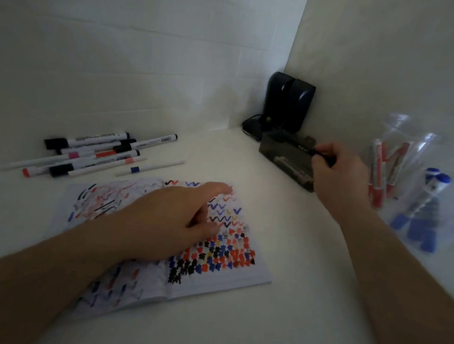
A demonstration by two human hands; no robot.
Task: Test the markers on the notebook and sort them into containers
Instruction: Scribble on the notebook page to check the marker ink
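Head-camera view: at right of centre, the right hand (337,169) pinches a black marker (308,148) in curled fingers, holding it over the open top of a dark translucent box (281,155) that already seems to hold at least one pale-barrelled marker. To land it well, the marker probably ought to be levelled along the box's length and lowered inside before the fingers part, so it neither tips out nor catches the rim. That forearm reaches in from the lower right, the wrist bent toward the box. At centre, the left hand (170,221) lies flat, fingers straight, pressing down the open notebook (229,264), its pages crowded with red, blue and black test strokes. Untested markers (91,153) lie heaped at upper left, near the wall. At far right, clear plastic bags hold sorted red markers (380,173) and blue markers (420,214). Two black speakers (289,103) stand in the corner behind the box.
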